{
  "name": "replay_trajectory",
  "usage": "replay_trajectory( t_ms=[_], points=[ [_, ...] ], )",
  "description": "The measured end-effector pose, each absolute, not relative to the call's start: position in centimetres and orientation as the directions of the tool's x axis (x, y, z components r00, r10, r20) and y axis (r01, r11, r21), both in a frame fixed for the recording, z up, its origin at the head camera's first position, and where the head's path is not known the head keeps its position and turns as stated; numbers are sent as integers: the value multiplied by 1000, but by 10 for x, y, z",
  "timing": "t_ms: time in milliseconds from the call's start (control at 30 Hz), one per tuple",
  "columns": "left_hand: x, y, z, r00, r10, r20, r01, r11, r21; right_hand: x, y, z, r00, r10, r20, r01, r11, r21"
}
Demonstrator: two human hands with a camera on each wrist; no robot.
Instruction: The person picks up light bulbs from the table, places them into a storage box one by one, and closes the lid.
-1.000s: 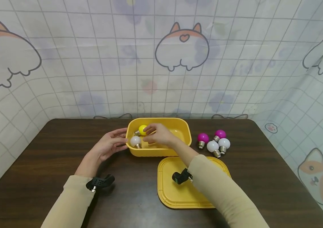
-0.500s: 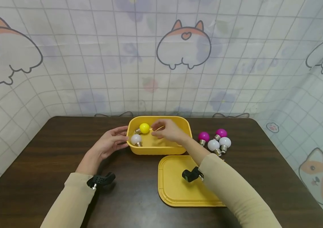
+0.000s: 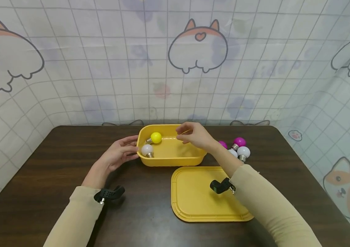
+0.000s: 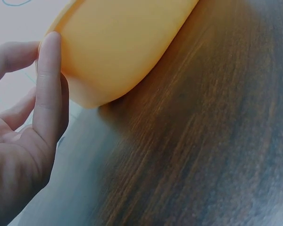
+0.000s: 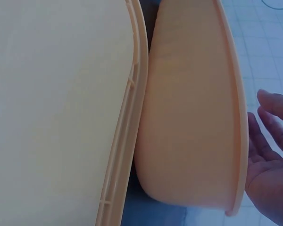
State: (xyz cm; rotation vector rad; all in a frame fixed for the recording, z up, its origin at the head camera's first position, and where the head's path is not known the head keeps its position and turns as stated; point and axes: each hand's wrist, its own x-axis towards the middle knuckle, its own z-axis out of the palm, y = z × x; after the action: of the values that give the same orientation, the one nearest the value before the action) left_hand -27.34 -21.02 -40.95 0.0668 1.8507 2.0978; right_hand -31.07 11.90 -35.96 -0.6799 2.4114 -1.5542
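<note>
The left hand (image 3: 121, 153) rests its fairly straight fingers against the left end of a yellow box (image 3: 175, 161). In the left wrist view, the fingertips (image 4: 50, 44) touch the outer wall close to the rim. Inside the box, at its left side, lie a yellow light bulb (image 3: 156, 138) and a white light bulb (image 3: 147, 150). Over the box's right part hovers the right hand (image 3: 197, 135), its fingers loosely bent and spread, holding nothing. The right wrist view shows that hand (image 5: 273, 155) past the box's rim, with a gap between thumb and fingers.
A yellow lid (image 3: 205, 195) lies flat in front of the box. Magenta bulbs (image 3: 239, 142) and white bulbs (image 3: 243, 152) are grouped right of the box, partly behind the right arm. A patterned cloth (image 3: 116, 68) hangs behind the dark wooden table (image 3: 39, 181).
The right hand has moved right and slightly up, away from the yellow bulb toward the box's right end. The left hand stays on the box, and the two bulbs lie still.
</note>
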Motion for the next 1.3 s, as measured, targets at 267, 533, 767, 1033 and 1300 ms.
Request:
replay_trajectory(
  t_ms=[267,533,767,1033,1300],
  points=[
    [-272,-214,-409,-946,276,-172,-205,-97,974,-312,128,-354,-872,-480,101,-283,324,-903],
    [-276,-209,-407,-943,287,-169,-205,-99,974,-310,146,-345,-885,-453,108,-292,359,-887],
    [-278,-205,-406,-948,265,-176,-212,-113,971,-311,161,-341,-896,-427,121,-300,382,-874],
    [-277,-207,-408,-943,287,-168,-207,-109,972,-306,176,-339,-909,-404,105,-268,372,-888],
    [-275,-209,-409,-946,271,-178,-216,-118,969,-301,189,-343,-920,-381,94,-246,375,-894]
  ],
)
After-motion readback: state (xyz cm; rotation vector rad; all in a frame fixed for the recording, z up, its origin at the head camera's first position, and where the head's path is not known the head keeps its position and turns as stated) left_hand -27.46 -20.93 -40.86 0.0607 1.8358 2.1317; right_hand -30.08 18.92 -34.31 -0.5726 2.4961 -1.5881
